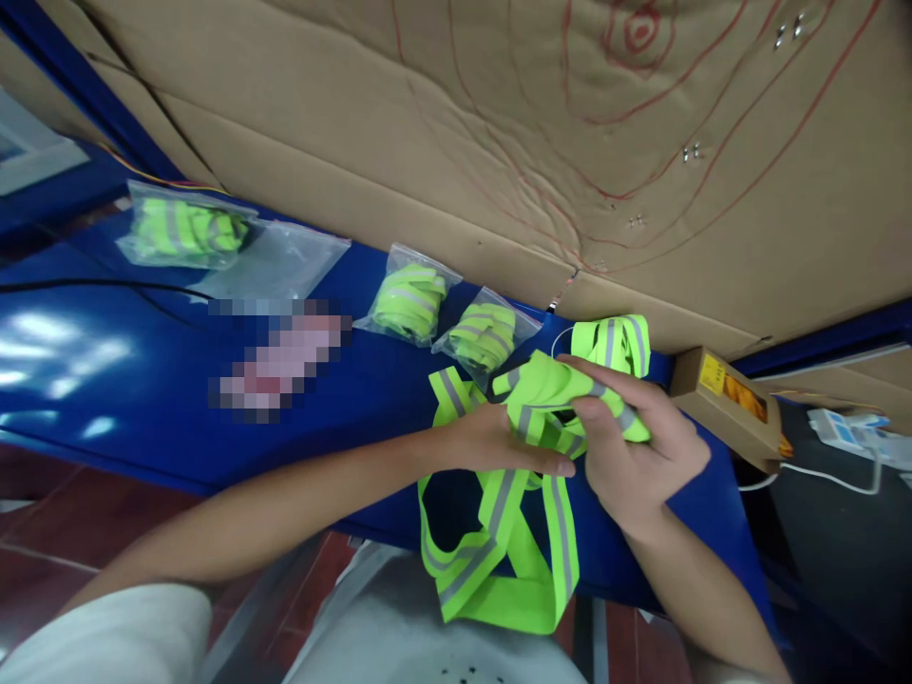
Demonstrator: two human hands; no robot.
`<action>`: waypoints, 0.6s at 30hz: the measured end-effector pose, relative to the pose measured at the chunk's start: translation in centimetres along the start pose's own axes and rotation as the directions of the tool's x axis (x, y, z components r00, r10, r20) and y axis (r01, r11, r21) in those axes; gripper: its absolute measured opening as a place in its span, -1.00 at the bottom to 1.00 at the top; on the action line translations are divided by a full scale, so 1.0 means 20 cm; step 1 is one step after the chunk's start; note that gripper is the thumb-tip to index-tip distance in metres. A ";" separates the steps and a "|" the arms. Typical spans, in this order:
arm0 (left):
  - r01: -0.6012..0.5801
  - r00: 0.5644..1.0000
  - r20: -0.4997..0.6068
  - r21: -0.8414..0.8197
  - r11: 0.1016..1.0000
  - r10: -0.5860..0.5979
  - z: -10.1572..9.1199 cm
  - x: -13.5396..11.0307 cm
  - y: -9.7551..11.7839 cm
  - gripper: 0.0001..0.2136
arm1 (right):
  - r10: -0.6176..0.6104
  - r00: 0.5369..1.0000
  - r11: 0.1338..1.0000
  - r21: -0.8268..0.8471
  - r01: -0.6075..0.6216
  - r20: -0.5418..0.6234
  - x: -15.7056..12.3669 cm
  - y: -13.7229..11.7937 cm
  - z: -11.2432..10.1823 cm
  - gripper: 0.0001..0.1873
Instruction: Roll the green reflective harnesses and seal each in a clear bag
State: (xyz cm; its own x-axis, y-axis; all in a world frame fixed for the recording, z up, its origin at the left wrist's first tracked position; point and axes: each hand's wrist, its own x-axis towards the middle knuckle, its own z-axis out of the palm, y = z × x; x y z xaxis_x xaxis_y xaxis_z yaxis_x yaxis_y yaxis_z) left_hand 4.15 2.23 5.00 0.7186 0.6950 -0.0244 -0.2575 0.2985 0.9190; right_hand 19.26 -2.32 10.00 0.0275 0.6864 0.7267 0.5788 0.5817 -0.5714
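Observation:
A neon-yellow reflective strap with a grey stripe hangs in loose loops over the front edge of the blue table. Its upper part is folded into a bundle between my two hands. My right hand grips the bundle from the right, thumb on the near side. From the left, my left hand is closed on the same strap, its thumb showing below the folds and its other fingers mostly hidden. Just behind my right hand lies another coiled reflective strap, outside any bag.
Bagged straps lie along the back of the blue table: one bag at far left, two mid-table. A flat clear bag and a blurred-out item are left. A cardboard box stands right, before a cardboard wall.

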 end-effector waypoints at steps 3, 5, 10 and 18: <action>-0.150 0.985 -0.064 0.111 0.982 0.158 0.03 0.01 -0.09 -0.61 | -0.100 0.995 0.995 0.026 0.100 0.022 -0.01 0.05 0.04 -0.61; -0.146 0.977 -0.143 0.095 0.985 0.159 0.04 0.02 -0.12 -0.64 | -0.168 0.985 0.985 0.055 0.166 0.046 0.00 0.08 0.05 -0.53; 0.095 0.986 -0.123 -0.168 0.981 -0.116 0.04 0.00 -0.12 -0.62 | -0.358 0.915 0.934 0.077 0.349 0.188 0.04 0.14 -0.01 -0.38; 0.234 0.967 0.173 -0.324 0.917 -0.185 -0.01 0.00 -0.04 -0.71 | -0.448 0.793 0.872 0.006 0.490 0.413 0.04 0.19 -0.10 -0.36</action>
State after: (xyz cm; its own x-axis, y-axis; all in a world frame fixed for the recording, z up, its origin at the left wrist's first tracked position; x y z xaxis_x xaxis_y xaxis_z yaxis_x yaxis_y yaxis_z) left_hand 4.17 2.20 4.16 0.8546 0.5038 -0.1260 -0.2776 0.6482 0.7091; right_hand 23.09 -0.48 9.20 -0.5743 0.4638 0.6746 0.5131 0.8460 -0.1448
